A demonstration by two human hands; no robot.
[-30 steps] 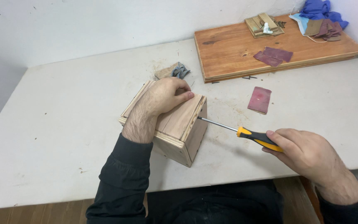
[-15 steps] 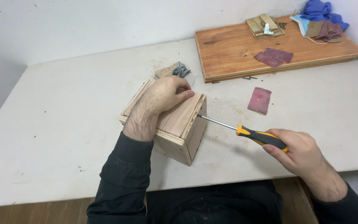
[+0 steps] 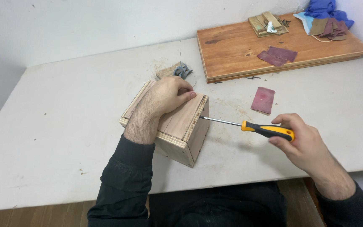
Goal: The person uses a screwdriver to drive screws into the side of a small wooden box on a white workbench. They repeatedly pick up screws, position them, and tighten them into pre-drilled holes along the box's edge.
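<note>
box: small plywood box (image 3: 188,130) sits on the white table (image 3: 64,126), near the front edge, about mid-table, turned at an angle to the edge
box top: pale wood panel, mostly covered by the left hand
left hand: left hand (image 3: 167,96) lies palm-down on the box top, fingers curled over the far upper edge, pressing the box down (a flat hold, nothing pinched)
screwdriver: screwdriver (image 3: 248,125) with orange-and-black handle and thin metal shaft, lying nearly level; tip meets the box's right side just under the top edge
right hand: right hand (image 3: 303,141) is wrapped round the handle's rear end, fingers and thumb closed tight on it
sleeves: both forearms in dark sleeves
sandpaper: reddish sandpaper sheet (image 3: 263,100) flat on the table, just beyond the screwdriver shaft, apart from it
grey item: small grey crumpled thing (image 3: 182,69) on a bit of wood behind the box (can't tell what it is)
board: wide brown wooden board (image 3: 240,48) at the far right of the table
on board: two more reddish sheets (image 3: 277,55), a stack of small wood pieces (image 3: 265,23), blue cloth (image 3: 326,8) at the far corner
</note>
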